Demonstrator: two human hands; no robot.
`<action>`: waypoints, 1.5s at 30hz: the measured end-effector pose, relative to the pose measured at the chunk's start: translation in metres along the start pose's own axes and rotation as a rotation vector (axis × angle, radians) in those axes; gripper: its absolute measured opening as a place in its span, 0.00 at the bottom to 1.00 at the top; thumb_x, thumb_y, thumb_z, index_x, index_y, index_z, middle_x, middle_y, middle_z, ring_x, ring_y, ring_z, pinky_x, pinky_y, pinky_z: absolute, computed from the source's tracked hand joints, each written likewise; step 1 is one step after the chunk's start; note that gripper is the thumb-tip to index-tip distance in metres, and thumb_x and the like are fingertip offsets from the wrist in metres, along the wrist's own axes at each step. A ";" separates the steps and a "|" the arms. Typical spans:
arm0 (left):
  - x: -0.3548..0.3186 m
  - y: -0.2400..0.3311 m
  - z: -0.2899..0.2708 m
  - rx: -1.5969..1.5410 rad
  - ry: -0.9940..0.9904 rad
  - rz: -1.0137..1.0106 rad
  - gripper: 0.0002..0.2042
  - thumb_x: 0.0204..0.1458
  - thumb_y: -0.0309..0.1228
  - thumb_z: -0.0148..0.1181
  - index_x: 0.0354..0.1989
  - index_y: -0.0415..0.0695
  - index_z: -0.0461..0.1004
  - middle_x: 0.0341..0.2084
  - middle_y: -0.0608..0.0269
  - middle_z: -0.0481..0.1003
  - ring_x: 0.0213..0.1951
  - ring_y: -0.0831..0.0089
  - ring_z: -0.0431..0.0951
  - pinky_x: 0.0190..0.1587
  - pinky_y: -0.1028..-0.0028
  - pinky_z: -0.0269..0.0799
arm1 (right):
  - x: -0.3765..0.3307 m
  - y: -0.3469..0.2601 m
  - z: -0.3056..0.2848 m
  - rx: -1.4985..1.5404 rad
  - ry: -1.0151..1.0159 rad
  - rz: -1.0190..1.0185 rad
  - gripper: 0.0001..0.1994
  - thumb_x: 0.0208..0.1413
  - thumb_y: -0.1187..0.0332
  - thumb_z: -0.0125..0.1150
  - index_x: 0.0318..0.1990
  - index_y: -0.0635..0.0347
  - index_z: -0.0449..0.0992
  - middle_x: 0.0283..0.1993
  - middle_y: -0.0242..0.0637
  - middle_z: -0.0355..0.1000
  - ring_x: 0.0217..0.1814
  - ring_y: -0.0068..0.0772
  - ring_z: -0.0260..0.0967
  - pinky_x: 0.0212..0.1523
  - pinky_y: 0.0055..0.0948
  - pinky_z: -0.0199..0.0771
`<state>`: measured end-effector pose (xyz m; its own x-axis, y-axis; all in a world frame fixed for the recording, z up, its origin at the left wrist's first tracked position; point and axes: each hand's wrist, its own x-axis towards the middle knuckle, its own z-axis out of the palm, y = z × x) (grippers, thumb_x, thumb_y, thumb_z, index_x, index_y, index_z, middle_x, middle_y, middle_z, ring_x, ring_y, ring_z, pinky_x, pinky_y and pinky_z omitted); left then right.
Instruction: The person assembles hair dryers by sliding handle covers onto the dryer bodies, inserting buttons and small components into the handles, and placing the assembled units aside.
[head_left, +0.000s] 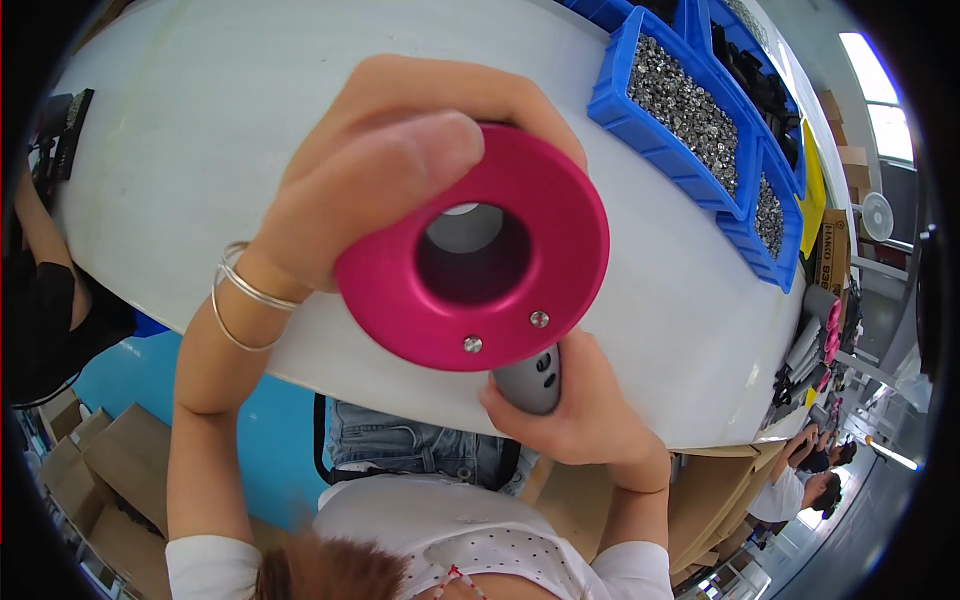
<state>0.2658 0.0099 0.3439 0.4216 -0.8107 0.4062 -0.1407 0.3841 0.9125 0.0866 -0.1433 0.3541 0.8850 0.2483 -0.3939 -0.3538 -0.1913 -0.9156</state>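
Both hands' grip closed on pink-ringed dryer [475,260]: left hand [370,170] head, right hand [585,405] grey handle; above white table [200,150], blue bins [640,120].

Left wrist [245,295]: two thin silver bangles. Short white sleeves [205,568] on both arms. White top [440,530] with small dark dots. Blue denim jeans [420,445]. Hands bare, no gloves.

The hair dryer [480,262] is held up above the white bench [200,130], its magenta ring-shaped head facing the camera with an open round bore (two small silver screws sit near its lower rim) and its grey handle pointing down.
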 end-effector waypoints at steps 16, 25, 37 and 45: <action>0.015 -0.066 0.004 -0.027 0.200 0.044 0.23 0.46 0.42 0.51 0.42 0.33 0.72 0.38 0.54 0.76 0.43 0.69 0.76 0.49 0.71 0.70 | 0.032 0.014 -0.068 -0.325 0.411 -0.269 0.11 0.62 0.66 0.50 0.37 0.66 0.74 0.27 0.37 0.71 0.28 0.28 0.69 0.33 0.24 0.68; 0.011 -0.063 0.006 -0.041 0.170 0.047 0.21 0.44 0.38 0.51 0.43 0.36 0.73 0.39 0.56 0.76 0.44 0.70 0.75 0.50 0.72 0.68 | 0.104 -0.022 -0.203 -1.210 0.737 -0.101 0.09 0.48 0.67 0.63 0.32 0.62 0.80 0.29 0.41 0.77 0.32 0.35 0.75 0.39 0.29 0.72; 0.007 -0.060 0.006 -0.011 0.152 0.001 0.18 0.43 0.34 0.49 0.41 0.37 0.73 0.37 0.58 0.76 0.41 0.71 0.74 0.47 0.72 0.69 | 0.046 -0.021 -0.126 -0.557 0.944 -0.440 0.05 0.52 0.74 0.63 0.35 0.66 0.78 0.31 0.34 0.75 0.31 0.19 0.70 0.37 0.18 0.70; 0.012 -0.065 0.011 -0.020 0.220 0.047 0.16 0.44 0.33 0.50 0.38 0.36 0.74 0.31 0.58 0.75 0.36 0.74 0.73 0.42 0.74 0.69 | 0.007 -0.004 -0.021 -0.441 0.421 -0.490 0.13 0.42 0.89 0.58 0.38 0.72 0.77 0.35 0.45 0.74 0.35 0.35 0.72 0.35 0.26 0.72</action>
<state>0.2701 -0.0297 0.2899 0.6003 -0.6766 0.4264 -0.1477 0.4302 0.8906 0.1005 -0.1609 0.3564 0.9808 0.0380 0.1913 0.1817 -0.5347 -0.8253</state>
